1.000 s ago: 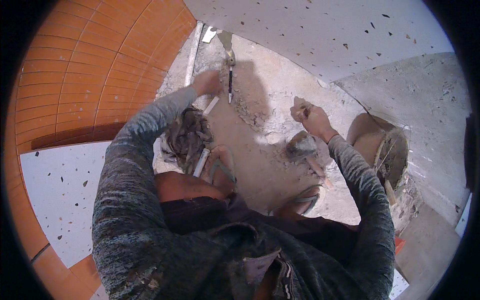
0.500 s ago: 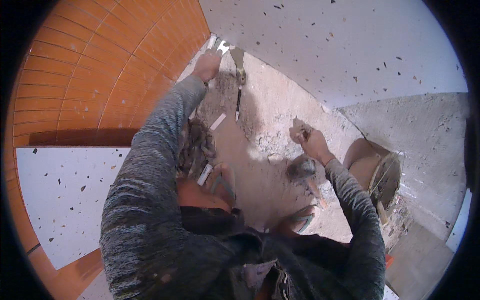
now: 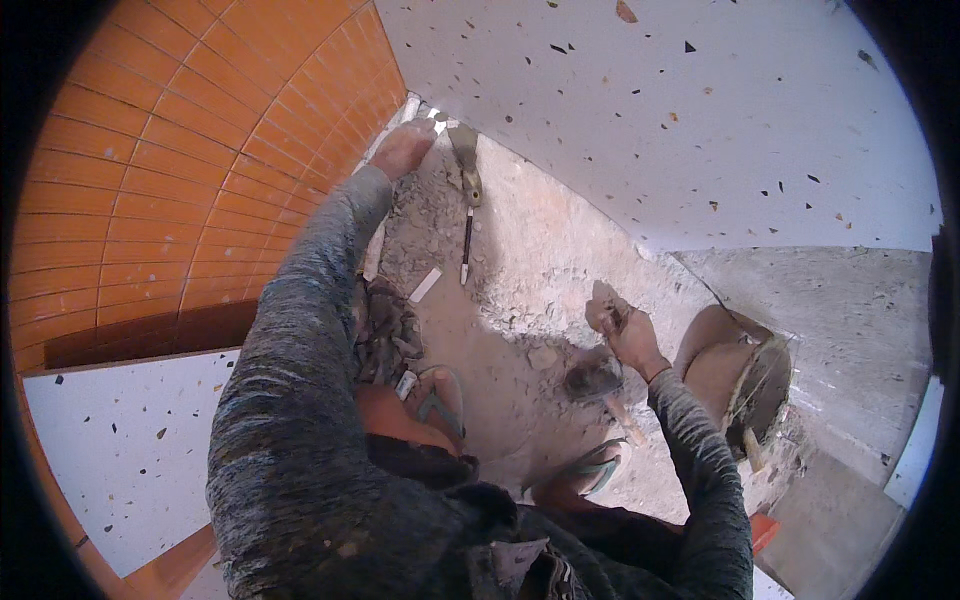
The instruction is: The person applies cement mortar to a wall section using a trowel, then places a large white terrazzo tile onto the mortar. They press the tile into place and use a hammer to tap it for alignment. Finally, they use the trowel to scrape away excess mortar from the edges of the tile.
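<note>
My left hand (image 3: 403, 148) reaches into the far corner, at the foot of the orange tiled wall (image 3: 215, 150). Its fingers look stretched out, low over the floor, with bright white patches just past them. Beside it on the floor lies a scraper (image 3: 464, 160) with a broad, dull blade and a short handle. A black and white marker pen (image 3: 467, 246) continues the scraper's line toward me. My right hand (image 3: 636, 340) is closed on a flat, grey-brown, mortar-coloured piece (image 3: 605, 302); its kind is unclear. Below that hand rests a mallet with a dark head (image 3: 592, 378) and light handle (image 3: 626, 420).
A white speckled panel (image 3: 660, 120) bounds the far right; another speckled slab (image 3: 130, 430) is at the left. A round, mortar-stained bucket (image 3: 722, 372) lies right of my right arm. Rubble (image 3: 388, 325) and a white strip (image 3: 425, 285) lie by my sandalled foot (image 3: 440, 400).
The view has shifted, so the floor and tools sit lower in it. My left hand stays in the corner, slightly flatter. My right hand still holds the grey-brown piece.
</note>
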{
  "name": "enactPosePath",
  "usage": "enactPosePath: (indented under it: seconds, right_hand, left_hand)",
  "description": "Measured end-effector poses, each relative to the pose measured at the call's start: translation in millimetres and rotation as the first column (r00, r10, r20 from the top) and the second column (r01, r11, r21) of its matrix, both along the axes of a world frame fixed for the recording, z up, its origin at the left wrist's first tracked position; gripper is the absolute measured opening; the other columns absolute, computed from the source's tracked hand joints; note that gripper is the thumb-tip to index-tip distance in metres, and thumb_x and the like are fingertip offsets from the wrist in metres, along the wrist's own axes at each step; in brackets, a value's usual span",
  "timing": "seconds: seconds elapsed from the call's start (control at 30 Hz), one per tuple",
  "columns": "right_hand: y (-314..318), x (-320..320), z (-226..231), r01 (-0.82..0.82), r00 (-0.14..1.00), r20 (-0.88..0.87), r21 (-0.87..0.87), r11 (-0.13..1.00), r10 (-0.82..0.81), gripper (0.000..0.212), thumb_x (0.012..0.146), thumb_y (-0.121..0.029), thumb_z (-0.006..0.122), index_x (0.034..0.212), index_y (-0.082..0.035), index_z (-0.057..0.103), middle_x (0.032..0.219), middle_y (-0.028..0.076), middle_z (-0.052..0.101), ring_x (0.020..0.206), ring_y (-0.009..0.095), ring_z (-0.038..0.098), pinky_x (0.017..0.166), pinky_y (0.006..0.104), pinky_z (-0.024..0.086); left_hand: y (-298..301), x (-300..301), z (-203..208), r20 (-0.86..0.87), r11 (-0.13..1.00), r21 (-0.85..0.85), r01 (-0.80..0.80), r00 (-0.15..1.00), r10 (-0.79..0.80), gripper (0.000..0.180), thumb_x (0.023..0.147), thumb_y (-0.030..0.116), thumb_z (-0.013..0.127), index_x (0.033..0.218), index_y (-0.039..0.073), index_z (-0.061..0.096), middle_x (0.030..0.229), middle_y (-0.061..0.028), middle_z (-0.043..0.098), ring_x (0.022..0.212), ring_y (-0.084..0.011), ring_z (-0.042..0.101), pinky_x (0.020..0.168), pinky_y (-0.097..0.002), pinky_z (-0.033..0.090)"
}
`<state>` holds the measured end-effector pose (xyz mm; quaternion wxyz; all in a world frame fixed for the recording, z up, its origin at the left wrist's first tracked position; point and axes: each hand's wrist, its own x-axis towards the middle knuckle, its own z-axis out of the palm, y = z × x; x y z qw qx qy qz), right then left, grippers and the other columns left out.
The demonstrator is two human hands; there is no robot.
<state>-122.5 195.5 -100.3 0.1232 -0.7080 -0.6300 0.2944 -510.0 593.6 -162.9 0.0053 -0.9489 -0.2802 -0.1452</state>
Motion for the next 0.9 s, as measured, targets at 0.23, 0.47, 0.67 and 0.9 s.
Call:
enactPosePath:
  seconds: [0.23,0.47,0.67,0.9]
  right_hand:
    - [15,-7,13,-0.068,0.998,0.009,-0.015,0.998,0.068,0.036,0.091,-0.029,0.058,0.117,-0.004,0.059,0.093,0.025,0.066,0.086,0.045,0.063,0.073,0.0477,0.051]
    - [31,-9,11,-0.107,0.994,-0.022,-0.040,0.993,0.106,0.034,0.091,-0.035,0.057,0.111,-0.009,0.063,0.092,0.023,0.067,0.086,0.043,0.063,0.074,0.0491,0.051]
    - [33,-13,12,-0.170,0.985,-0.047,-0.047,0.984,0.168,0.035,0.092,-0.034,0.058,0.116,-0.008,0.063,0.099,0.020,0.067,0.093,0.040,0.063,0.079,0.0435,0.051]
    - [56,-40,23,0.012,0.960,-0.277,-0.082,0.997,-0.035,0.032,0.090,-0.024,0.064,0.115,-0.004,0.065,0.098,0.020,0.069,0.091,0.031,0.067,0.079,0.0379,0.051]
  left_hand:
    - [13,0,9,-0.108,0.982,-0.188,0.014,0.994,-0.035,0.015,0.081,0.006,0.052,0.091,-0.002,0.061,0.093,-0.0233,0.062,0.093,-0.0386,0.062,0.079,-0.0461,0.049]
    - [30,-6,-3,-0.007,0.954,-0.279,0.112,0.993,-0.119,0.016,0.082,0.005,0.051,0.093,-0.002,0.060,0.092,-0.0232,0.061,0.092,-0.0401,0.061,0.076,-0.0475,0.048]
    - [30,-33,5,0.041,0.972,-0.226,0.060,0.998,-0.052,0.022,0.086,0.012,0.049,0.101,-0.001,0.059,0.096,-0.0219,0.062,0.096,-0.0394,0.060,0.081,-0.0450,0.047]
    - [-6,-6,4,0.179,0.844,-0.498,-0.199,0.929,0.324,0.028,0.094,0.023,0.046,0.102,0.001,0.062,0.108,-0.0190,0.063,0.103,-0.0359,0.060,0.088,-0.0435,0.047]
